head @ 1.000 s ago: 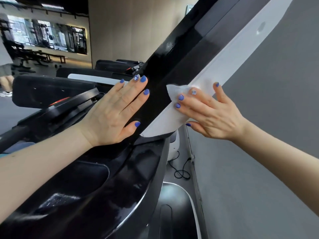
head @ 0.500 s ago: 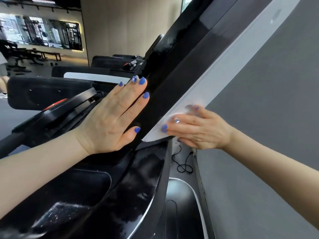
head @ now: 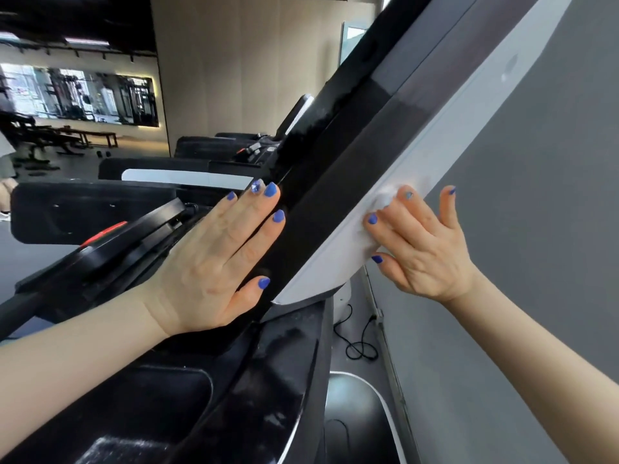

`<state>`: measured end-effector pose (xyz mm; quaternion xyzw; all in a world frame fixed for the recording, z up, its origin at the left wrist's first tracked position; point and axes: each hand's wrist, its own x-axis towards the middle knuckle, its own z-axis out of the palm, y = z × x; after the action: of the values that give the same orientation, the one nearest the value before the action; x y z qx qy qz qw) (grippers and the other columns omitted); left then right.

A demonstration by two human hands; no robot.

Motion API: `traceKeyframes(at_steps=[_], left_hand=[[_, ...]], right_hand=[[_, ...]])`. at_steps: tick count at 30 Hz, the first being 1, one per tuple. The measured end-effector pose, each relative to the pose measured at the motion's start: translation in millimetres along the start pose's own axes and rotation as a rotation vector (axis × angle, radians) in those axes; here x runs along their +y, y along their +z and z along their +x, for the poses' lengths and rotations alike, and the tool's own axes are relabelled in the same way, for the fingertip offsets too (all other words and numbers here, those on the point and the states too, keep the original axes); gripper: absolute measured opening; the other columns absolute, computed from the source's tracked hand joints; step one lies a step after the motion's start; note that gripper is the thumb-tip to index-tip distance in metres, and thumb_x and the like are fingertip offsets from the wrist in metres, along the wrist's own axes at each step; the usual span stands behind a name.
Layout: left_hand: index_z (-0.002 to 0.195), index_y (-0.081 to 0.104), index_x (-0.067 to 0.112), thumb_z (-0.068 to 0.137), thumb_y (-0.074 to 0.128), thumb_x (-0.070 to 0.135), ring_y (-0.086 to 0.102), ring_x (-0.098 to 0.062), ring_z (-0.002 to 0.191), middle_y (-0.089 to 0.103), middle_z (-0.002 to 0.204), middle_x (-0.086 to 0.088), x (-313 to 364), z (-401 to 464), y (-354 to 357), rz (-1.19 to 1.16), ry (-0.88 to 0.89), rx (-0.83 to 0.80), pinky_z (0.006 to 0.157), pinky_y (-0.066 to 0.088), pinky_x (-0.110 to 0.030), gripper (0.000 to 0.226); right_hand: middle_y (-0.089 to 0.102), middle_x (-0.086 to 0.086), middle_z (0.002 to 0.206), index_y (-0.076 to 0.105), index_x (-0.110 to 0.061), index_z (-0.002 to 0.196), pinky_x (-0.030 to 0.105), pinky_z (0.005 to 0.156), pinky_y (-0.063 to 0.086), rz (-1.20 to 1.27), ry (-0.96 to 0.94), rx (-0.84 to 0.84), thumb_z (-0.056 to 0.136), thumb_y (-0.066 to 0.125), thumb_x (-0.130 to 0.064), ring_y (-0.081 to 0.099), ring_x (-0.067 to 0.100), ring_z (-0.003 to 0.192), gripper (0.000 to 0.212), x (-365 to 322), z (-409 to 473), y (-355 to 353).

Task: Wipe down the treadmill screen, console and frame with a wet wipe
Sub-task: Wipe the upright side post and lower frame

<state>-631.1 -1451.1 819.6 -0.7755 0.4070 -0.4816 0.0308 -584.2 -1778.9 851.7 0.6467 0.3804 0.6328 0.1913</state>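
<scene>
The treadmill's tall screen panel runs diagonally up the view, its glossy black face (head: pixel 321 169) on the left and its white back shell (head: pixel 432 162) on the right. My left hand (head: pixel 221 262) lies flat, fingers straight, against the black face near its lower end. My right hand (head: pixel 418 242) presses a white wet wipe (head: pixel 385 197) against the white shell, fingers spread over it; only a crumpled bit of wipe shows above the fingertips. Below lies the glossy black console (head: pixel 261 380) with a recessed tray.
A grey wall (head: pixel 536 229) stands close on the right. A black cable (head: pixel 360 343) loops on the floor by the wall. More treadmills (head: pixel 187 162) line up to the left. A person stands at the far left edge, with gym benches beyond.
My right hand slid the wipe down the white shell toward its lower corner, then back up a little. The left hand stayed flat on the black face.
</scene>
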Motion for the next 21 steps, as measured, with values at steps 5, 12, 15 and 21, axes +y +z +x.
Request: traceKeyframes(at_steps=[5,12,15,21], left_hand=[[0.161,0.002,0.011,0.091,0.051,0.024,0.004,-0.030,0.156,-0.005,0.169,-0.010,7.9,10.3,-13.0,0.043,-0.002,0.036,0.126,0.009,-0.047,0.086],[0.157,0.015,0.002,0.094,0.048,0.024,0.009,-0.025,0.156,0.008,0.167,-0.011,13.0,33.8,-31.9,0.077,-0.083,0.086,0.126,0.009,-0.045,0.074],[0.157,0.012,0.002,0.093,0.047,0.022,0.011,-0.026,0.155,0.012,0.165,-0.015,9.1,40.0,-27.0,0.058,-0.109,0.096,0.127,0.009,-0.043,0.075],[0.154,0.017,0.000,0.096,0.045,0.023,0.014,-0.028,0.155,0.016,0.164,-0.018,9.6,37.7,-21.9,0.032,-0.105,0.115,0.127,0.009,-0.043,0.069]], right_hand=[[0.035,0.005,0.159,0.034,-0.013,0.155,0.050,0.122,-0.004,0.071,-0.028,0.033,0.104,0.023,-0.033,0.028,0.025,0.149,0.055,0.7,59.7,-30.1],[0.063,0.018,0.131,0.060,0.002,0.134,0.056,0.118,0.026,0.172,-0.041,0.070,0.098,0.046,0.007,0.056,0.035,0.130,0.038,24.5,99.2,-70.3],[0.066,0.018,0.125,0.065,0.003,0.124,0.056,0.119,0.026,0.132,-0.012,0.060,0.097,0.046,0.012,0.059,0.033,0.126,0.034,31.9,118.8,-77.2],[0.053,0.012,0.146,0.052,-0.001,0.142,0.059,0.122,0.002,0.040,-0.013,-0.226,0.105,0.037,-0.043,0.040,0.029,0.144,0.058,32.9,117.4,-91.8]])
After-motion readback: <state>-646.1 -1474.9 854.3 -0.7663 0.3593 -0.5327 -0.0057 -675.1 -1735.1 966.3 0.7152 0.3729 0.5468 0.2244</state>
